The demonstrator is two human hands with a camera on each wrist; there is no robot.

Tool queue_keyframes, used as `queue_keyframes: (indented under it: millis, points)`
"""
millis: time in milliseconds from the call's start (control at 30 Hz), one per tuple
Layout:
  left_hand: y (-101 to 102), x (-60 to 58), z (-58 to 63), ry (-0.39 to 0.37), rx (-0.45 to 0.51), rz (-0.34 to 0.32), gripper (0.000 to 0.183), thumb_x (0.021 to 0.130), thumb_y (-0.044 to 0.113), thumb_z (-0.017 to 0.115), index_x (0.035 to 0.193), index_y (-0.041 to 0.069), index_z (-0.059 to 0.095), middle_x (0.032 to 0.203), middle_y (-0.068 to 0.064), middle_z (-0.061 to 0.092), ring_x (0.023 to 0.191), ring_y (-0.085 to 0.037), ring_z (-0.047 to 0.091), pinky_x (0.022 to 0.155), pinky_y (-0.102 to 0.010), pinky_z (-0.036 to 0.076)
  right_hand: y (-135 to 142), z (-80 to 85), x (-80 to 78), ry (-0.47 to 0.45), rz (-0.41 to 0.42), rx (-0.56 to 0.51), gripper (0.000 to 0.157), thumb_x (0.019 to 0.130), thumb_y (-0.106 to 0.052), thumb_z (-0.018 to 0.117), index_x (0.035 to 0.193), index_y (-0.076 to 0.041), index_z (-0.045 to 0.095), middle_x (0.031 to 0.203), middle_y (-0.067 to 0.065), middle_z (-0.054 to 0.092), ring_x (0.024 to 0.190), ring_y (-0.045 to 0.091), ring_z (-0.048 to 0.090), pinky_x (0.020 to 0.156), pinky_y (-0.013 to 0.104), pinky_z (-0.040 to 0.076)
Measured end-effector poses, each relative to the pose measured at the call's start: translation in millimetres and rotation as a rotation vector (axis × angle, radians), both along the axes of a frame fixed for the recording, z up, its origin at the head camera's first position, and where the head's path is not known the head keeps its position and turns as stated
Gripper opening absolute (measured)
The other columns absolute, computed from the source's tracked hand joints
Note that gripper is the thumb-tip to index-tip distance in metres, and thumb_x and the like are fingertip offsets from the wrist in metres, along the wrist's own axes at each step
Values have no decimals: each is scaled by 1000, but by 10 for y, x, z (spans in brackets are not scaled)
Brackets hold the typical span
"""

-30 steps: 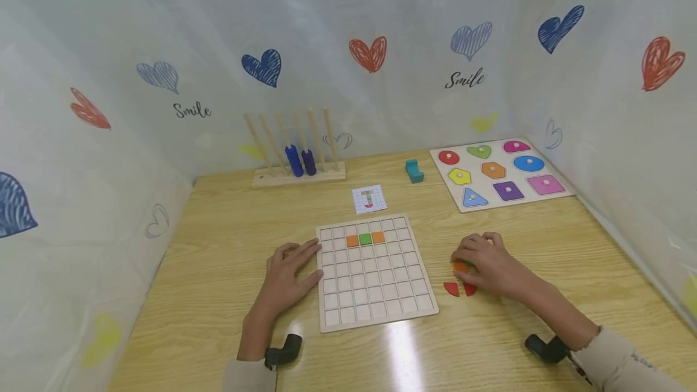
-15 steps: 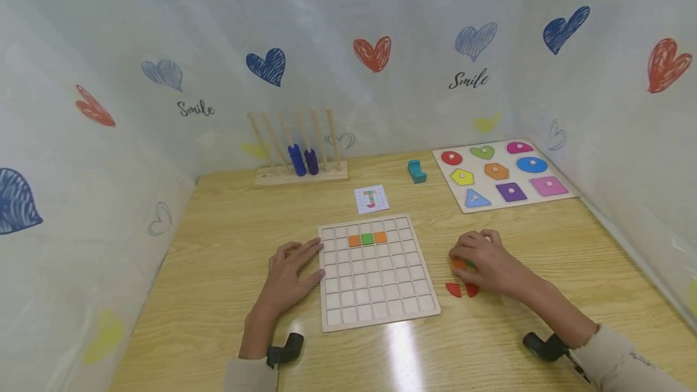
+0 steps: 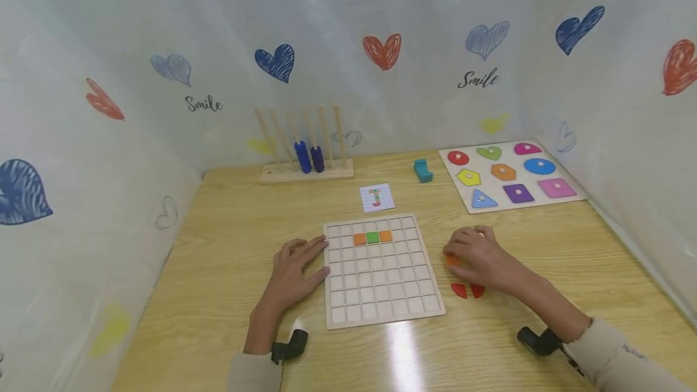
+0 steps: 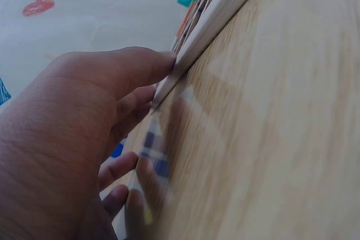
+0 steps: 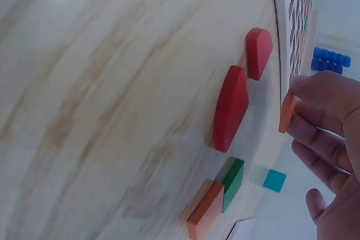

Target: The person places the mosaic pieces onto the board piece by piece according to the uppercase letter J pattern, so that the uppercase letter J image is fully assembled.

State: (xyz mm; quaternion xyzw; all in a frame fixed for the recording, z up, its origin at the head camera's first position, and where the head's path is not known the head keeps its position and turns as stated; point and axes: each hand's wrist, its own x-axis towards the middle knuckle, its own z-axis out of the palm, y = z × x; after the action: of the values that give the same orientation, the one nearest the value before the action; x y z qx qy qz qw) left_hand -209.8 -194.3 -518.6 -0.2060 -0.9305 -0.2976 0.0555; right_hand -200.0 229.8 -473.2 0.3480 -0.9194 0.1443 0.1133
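Observation:
A square wooden grid board (image 3: 386,286) lies mid-table, with an orange, a green (image 3: 373,237) and another orange tile side by side in one row near its far edge. My left hand (image 3: 292,274) rests at the board's left edge, thumb and fingertips touching it, fingers loosely extended. To the right of the board, my right hand (image 3: 479,259) pinches an orange tile (image 5: 287,112) between thumb and fingers, above the table. Two red quarter-round pieces (image 5: 231,109) lie below that hand. A green tile (image 5: 233,184) and another orange tile (image 5: 206,211) lie nearby, hidden in the head view.
Behind the board lies a card (image 3: 377,198) printed with a J of coloured tiles. A teal block (image 3: 423,171), a peg stand (image 3: 307,172) with blue and purple beads and a shape puzzle (image 3: 463,196) stand farther back. A heart-printed sheet walls the table.
My right hand has shifted slightly left toward the board with the orange tile, away from the red pieces. My left hand stays at the board's edge; the head view has shifted slightly.

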Motion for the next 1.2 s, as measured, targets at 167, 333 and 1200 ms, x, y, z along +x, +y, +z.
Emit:
queue_keyframes:
  millis: [167,333,1200]
  points:
    - [0,-6,5,0,-4,2,57,93,41,66,146,23,55,152,11,47,135,-28,35,106,-57,21,-91,36,-33,-24,-10,21,20,78,-14,83,95,-11,75,97,-1,66,99,24,57,89,58,34]
    - [14,-4,16,11,-1,1,57,92,40,68,145,22,56,151,8,49,134,-29,37,106,-58,21,-149,74,-45,-43,-7,21,19,79,-15,82,96,-10,75,97,0,65,100,24,57,90,57,34]
    - [1,0,14,-5,-9,2,55,93,39,67,145,23,56,151,8,48,135,-29,37,106,-58,22,-455,130,-170,-47,42,17,22,80,-17,84,98,-9,76,100,1,67,101,23,56,91,54,34]
